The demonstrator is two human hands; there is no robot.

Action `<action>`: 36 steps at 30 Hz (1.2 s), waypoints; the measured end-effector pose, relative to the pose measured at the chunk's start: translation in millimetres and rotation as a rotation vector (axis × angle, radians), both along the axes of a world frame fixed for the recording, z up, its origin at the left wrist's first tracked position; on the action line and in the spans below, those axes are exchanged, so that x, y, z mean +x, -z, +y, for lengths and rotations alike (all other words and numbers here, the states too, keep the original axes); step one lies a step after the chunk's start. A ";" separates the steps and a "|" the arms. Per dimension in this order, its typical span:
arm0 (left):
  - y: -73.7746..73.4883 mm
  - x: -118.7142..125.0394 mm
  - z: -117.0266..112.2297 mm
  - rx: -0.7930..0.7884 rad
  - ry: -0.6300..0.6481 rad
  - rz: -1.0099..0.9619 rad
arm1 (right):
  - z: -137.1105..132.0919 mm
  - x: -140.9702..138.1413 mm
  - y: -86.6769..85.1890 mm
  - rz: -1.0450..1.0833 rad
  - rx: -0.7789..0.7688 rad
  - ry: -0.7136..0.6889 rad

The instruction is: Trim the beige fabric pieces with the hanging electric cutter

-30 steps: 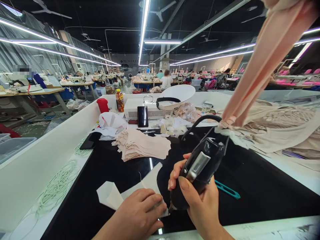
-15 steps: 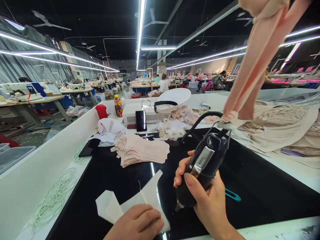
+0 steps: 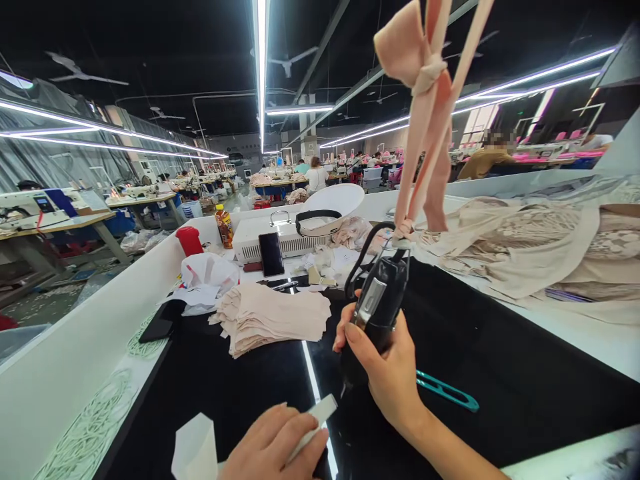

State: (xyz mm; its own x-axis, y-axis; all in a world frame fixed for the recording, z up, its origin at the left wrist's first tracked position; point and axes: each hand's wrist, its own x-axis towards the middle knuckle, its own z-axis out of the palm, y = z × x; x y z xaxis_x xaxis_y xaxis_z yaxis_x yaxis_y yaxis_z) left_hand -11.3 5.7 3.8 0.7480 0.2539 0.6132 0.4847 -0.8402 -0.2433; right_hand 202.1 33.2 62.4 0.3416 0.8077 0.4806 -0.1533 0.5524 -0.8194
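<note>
My right hand point(image 3: 383, 363) is wrapped round a black hand-held power tool point(image 3: 381, 300) with a metal switch plate and a narrow tip pointing down. The tool hangs from knotted pale pink fabric strips point(image 3: 425, 133), and a black cable loops off its top. Low in the view, my left hand point(image 3: 280, 443) is closed on a white fabric piece point(image 3: 195, 447). One narrow end of that piece sticks out between the fingers toward the tool's tip, with a gap between them; the rest is partly hidden under the hand. A teal slotted tool point(image 3: 447, 392) lies right of my right wrist.
A stack of pale pink fabric pieces point(image 3: 280, 313) lies on the black work surface point(image 3: 500, 347). Behind it stand a phone point(image 3: 271, 255), a white metal box point(image 3: 250, 240) and a drink bottle point(image 3: 224, 227). Green cord point(image 3: 95, 427) lies left; beige fabric point(image 3: 530, 247) is piled right.
The white fabric piece has been turned and drawn down under my left hand, so less of it shows. My right hand and the power tool appear further left as the view shifts.
</note>
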 end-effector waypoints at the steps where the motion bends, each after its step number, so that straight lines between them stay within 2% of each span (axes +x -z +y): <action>1: -4.7 7.3 5.7 0.029 -0.006 0.004 | 1.3 -0.8 -0.4 0.001 -0.005 -0.003; 3: -6.6 19.2 14.0 0.037 -0.021 0.002 | 3.2 -2.0 -1.2 -0.004 -0.022 -0.007; 6: 3.2 26.6 19.4 0.024 -0.053 0.005 | 4.7 -3.5 -1.8 -0.015 -0.029 -0.014; 10: 15.4 22.4 19.5 0.010 -0.069 0.046 | 5.7 -6.4 -2.6 -0.004 -0.014 -0.029; 16: 16.8 18.4 18.5 0.049 -0.060 -0.002 | 7.7 -9.3 -0.5 -0.005 -0.005 -0.005; 23: 28.2 13.8 18.7 -0.002 -0.076 0.066 | 6.1 -13.7 -1.6 0.036 -0.002 -0.069; 31: 27.3 16.0 16.6 -0.011 -0.086 0.044 | 7.2 -15.0 0.5 0.043 0.014 -0.082; 36: 15.1 22.4 15.5 0.019 -0.075 -0.036 | 6.1 -15.4 0.3 0.038 0.026 -0.104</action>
